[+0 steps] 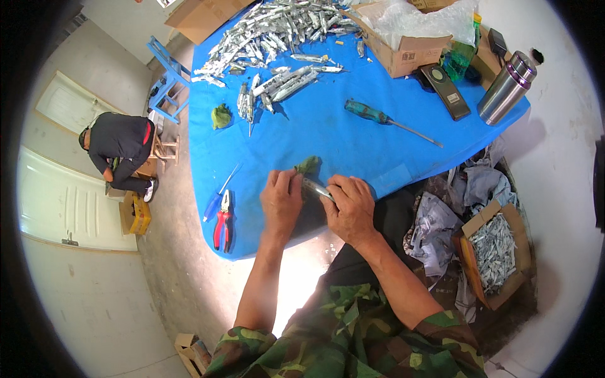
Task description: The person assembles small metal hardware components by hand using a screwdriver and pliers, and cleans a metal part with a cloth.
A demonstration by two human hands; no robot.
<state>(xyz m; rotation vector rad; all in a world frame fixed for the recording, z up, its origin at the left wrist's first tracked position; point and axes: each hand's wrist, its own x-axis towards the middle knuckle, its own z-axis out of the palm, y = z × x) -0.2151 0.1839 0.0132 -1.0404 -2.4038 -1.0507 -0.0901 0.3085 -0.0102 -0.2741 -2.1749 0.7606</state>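
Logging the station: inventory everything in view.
Metal piece: one, silvery, centre
Loose pieces: uncountable, silvery, far table
Crumpled scraps: two, green, left, centre
Screwdrivers: two, teal, blue, table right, left
Pliers: one, red, table left
Flask: one, silvery, table right
Device: one, dark, beside flask
Bottle: one, green, beyond device
Cartons: several, brown, yellow, throughout
Cloths: several, grey, lower right
Table: one, blue, centre
Chair: one, blue, left
Co-worker: one, dark-clothed, left
Left hand: one, bare, centre
Right hand: one, bare, centre
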